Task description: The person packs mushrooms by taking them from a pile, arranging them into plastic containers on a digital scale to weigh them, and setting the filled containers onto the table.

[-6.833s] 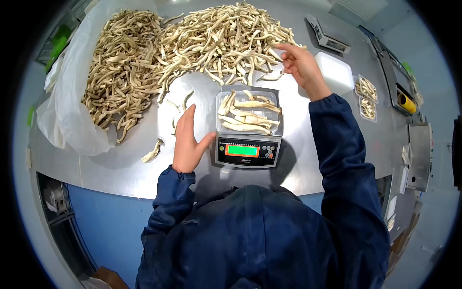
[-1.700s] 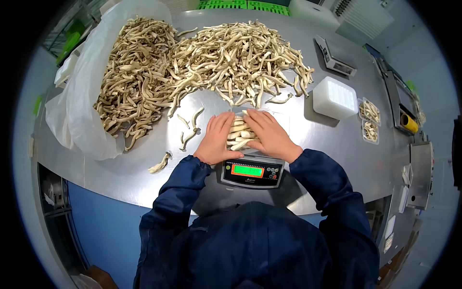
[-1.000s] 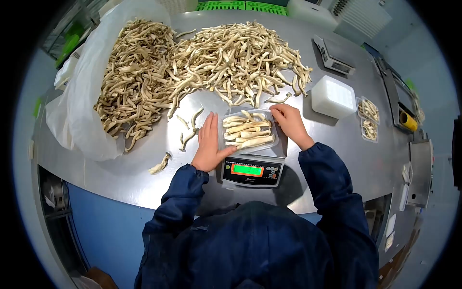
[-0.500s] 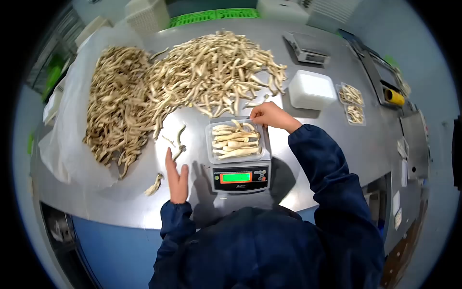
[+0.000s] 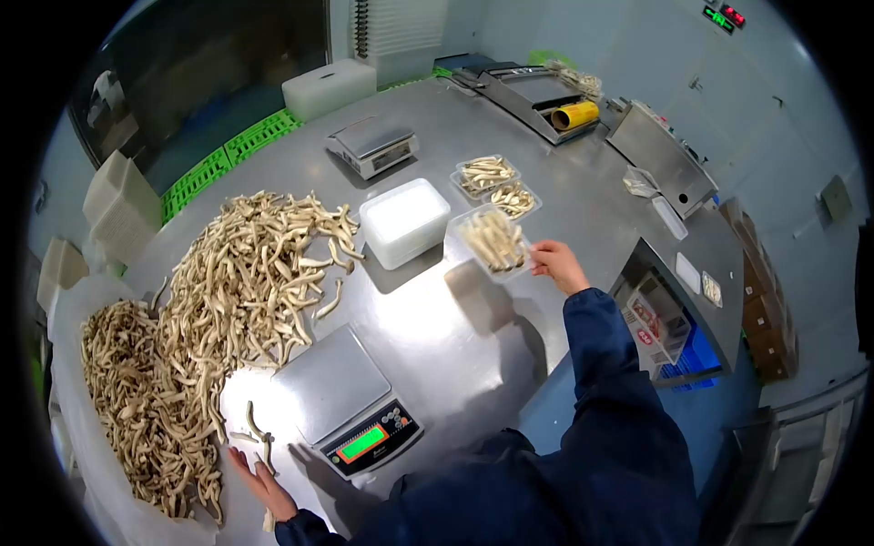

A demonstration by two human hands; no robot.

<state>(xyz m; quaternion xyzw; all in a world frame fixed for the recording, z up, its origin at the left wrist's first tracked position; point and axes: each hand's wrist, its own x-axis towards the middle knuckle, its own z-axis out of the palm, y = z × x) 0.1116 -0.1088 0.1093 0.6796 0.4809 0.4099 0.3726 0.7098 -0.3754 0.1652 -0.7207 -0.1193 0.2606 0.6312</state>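
Note:
My right hand (image 5: 557, 266) grips the near right edge of a clear plastic tray of mushrooms (image 5: 496, 240), slightly blurred and held above the steel table. Just beyond it lie two filled trays, one holding mushrooms (image 5: 485, 175) and the other more mushrooms (image 5: 513, 200). My left hand (image 5: 264, 487) is open over the table at the lower left, fingers apart, near a few loose mushrooms (image 5: 259, 422). Between my hands stands a digital scale (image 5: 332, 382) with a bare plate and a lit green display.
A large mushroom pile (image 5: 246, 273) covers the left side, with darker mushrooms on a plastic sheet (image 5: 64, 364). A stack of white trays (image 5: 405, 223) stands mid-table, a second scale (image 5: 371, 146) behind it. A wrapping machine with a yellow roll (image 5: 575, 115) sits at the back right.
My right hand has lifted the mushroom tray off the scale and carried it right, towards the other filled trays. The head view has turned right. My left hand stays open near the loose mushrooms.

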